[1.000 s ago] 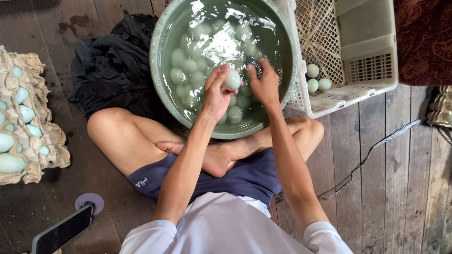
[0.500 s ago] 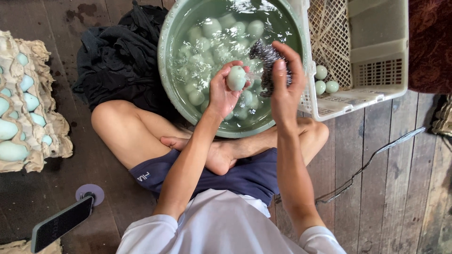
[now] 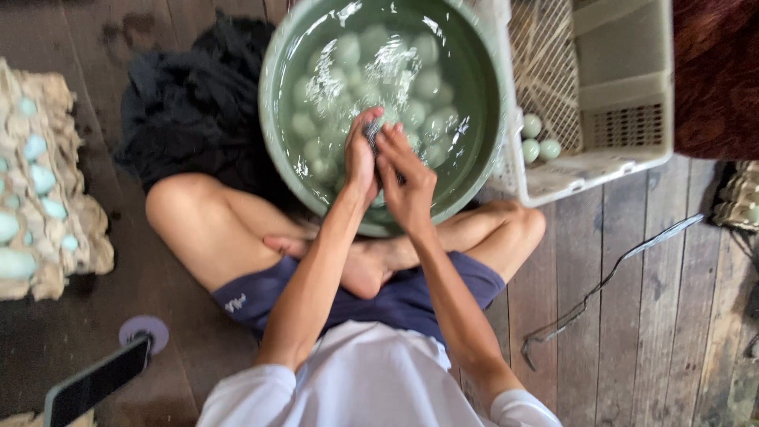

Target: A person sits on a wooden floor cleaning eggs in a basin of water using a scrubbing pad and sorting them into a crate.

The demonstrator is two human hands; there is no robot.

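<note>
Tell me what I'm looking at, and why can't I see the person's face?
The camera sits on the person's head and looks down, so you see only arms and crossed legs. The left hand and right hand meet over a green basin of water full of pale eggs. Together they hold something small and dark; an egg may be hidden inside. A white crate beside it holds three eggs. An egg tray and a phone lie on the wooden floor.
</note>
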